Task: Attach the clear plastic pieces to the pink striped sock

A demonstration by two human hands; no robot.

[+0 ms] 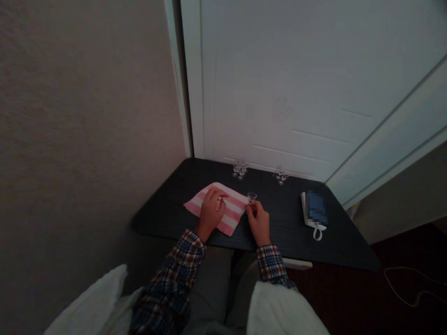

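A pink-and-white striped cloth (232,214) lies spread on the dark table, its right corner reaching my right hand. My left hand (211,209) rests over the cloth with fingers bent and the thumb apart from them; nothing shows in its grasp. At the cloth's right corner, my right hand (259,221) pinches a small clear stemmed glass (252,197) low down. The glass's bowl stands upright above the fingertips, and its foot is mostly hidden by them.
Several small stemmed glasses (240,170) stand grouped at the table's back edge, with more small glasses (281,177) to their right. A blue-and-white item with a loop (314,209), partly pixelated, lies on the right of the table (279,232). A white panel (261,93) rises behind.
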